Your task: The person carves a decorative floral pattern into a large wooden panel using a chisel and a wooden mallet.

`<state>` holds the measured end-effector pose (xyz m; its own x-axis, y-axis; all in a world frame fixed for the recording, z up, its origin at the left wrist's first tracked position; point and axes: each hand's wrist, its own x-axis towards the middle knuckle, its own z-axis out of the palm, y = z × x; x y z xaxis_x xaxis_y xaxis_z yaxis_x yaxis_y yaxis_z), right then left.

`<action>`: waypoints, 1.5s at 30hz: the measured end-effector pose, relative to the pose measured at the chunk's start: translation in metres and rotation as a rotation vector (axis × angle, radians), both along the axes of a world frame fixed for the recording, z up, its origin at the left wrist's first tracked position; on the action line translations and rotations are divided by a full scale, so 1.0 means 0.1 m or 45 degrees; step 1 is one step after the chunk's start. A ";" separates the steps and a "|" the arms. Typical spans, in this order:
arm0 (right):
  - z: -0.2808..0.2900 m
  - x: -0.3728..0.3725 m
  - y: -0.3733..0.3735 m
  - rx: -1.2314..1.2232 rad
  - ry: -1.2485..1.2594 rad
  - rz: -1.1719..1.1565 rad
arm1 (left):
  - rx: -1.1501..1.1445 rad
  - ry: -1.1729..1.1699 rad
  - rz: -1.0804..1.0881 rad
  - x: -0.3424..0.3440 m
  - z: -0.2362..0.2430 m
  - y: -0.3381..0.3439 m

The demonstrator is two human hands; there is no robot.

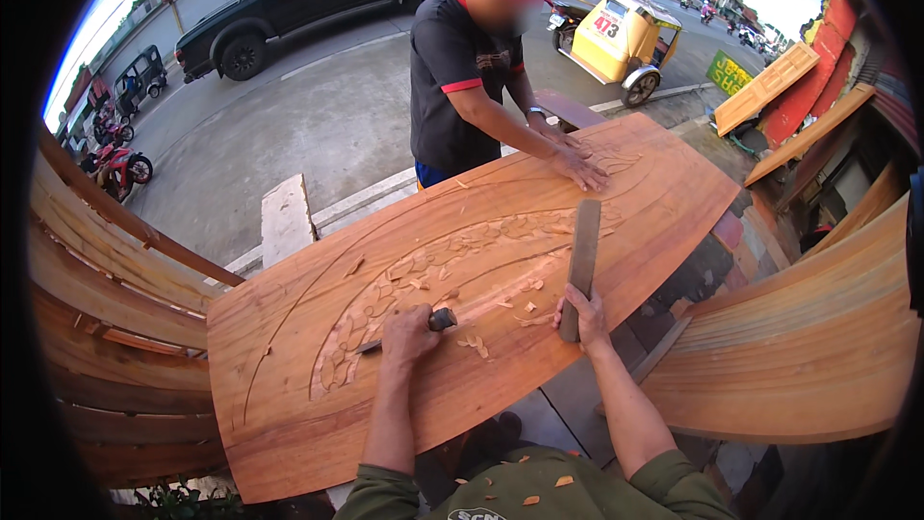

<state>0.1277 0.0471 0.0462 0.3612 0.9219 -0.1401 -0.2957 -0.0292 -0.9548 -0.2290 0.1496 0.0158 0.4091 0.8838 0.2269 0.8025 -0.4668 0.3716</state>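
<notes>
Left hand [409,332] grips a steel chisel [404,332] on the carved wooden panel [289,366]; right hand [580,313] clasps a flat wooden mallet [582,255].

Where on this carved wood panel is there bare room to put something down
Bare patches: the panel's smooth left end, left of the carved oval, and its right corner beyond the mallet. Crowded: the middle, with left hand, chisel, chips, right hand; a co-worker's hands press the far edge.

Chisel [404,332]: dark handle, lying flat on carved panel [481,279], blade pointing left. Mallet [580,265]: long flat wood block, upright, lower end gripped. Panel: reddish wood, floral relief, chips scattered.
</notes>
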 end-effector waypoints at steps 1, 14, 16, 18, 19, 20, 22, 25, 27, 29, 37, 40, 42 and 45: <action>0.00 0.00 -0.01 -0.005 0.008 -0.005 | 0.001 0.005 0.005 0.01 0.00 0.00; 0.01 0.01 0.00 -0.004 -0.001 0.005 | -0.002 0.003 0.018 0.02 0.01 -0.01; 0.00 0.02 0.00 -0.008 -0.017 0.000 | -0.008 -0.001 0.018 0.03 0.02 -0.01; 0.00 0.01 0.01 -0.011 -0.026 0.001 | -0.019 0.003 0.018 0.01 0.01 0.00; 0.01 0.00 0.01 -0.013 -0.028 0.002 | -0.015 -0.002 0.021 0.01 0.01 -0.01; 0.01 0.00 0.01 -0.016 -0.032 0.003 | -0.012 -0.007 0.023 0.01 0.01 -0.01; 0.01 0.01 0.00 -0.032 -0.034 0.004 | -0.009 -0.012 0.023 0.02 0.00 -0.01; 0.04 0.01 0.00 -0.033 -0.033 0.005 | 0.006 -0.003 0.018 0.01 0.00 0.00; 0.04 0.01 0.00 -0.033 -0.031 0.006 | 0.014 -0.007 0.016 0.02 -0.01 0.00; 0.03 0.00 0.00 -0.028 -0.017 0.007 | 0.018 -0.005 0.017 0.01 -0.01 0.00; 0.03 -0.03 -0.01 -0.007 0.057 -0.004 | 0.005 -0.022 0.017 0.01 0.03 -0.01; 0.04 -0.01 -0.01 -0.007 0.052 -0.004 | 0.002 -0.011 0.020 0.02 0.02 0.00; 0.06 -0.02 -0.01 -0.007 0.061 0.000 | -0.004 -0.001 0.033 0.02 0.02 -0.01; 0.08 -0.03 -0.02 -0.006 0.078 -0.004 | 0.033 -0.040 0.009 0.02 0.00 -0.01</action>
<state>0.1251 0.0450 0.0545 0.3544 0.9201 -0.1667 -0.3537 -0.0331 -0.9348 -0.2268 0.1491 0.0161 0.3949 0.8804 0.2626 0.7941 -0.4708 0.3843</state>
